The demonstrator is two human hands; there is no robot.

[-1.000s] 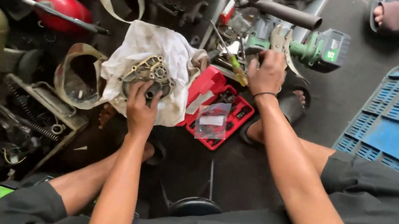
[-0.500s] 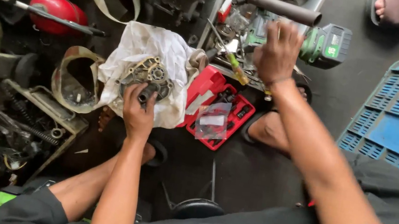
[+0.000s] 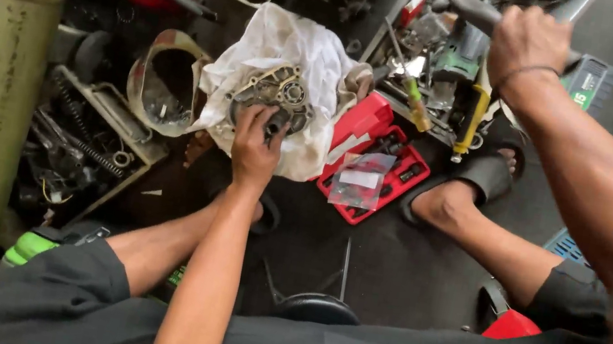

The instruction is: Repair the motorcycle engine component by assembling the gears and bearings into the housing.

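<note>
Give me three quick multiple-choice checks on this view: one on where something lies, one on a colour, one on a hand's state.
1. Where does the metal engine part lie?
A. on the white cloth
B. in the blue crate
C. on the green tank

2. What colour is the open tool case?
A. yellow
B. red
C. black

3. What is the right hand doing?
A. resting flat on the floor
B. hanging empty in the air
C. closed around a grey tool handle

Key: 1 A, the cloth spreads under the part, where the left hand touches it. 2 B, its shell is red. 3 C, the fingers wrap the handle.
</note>
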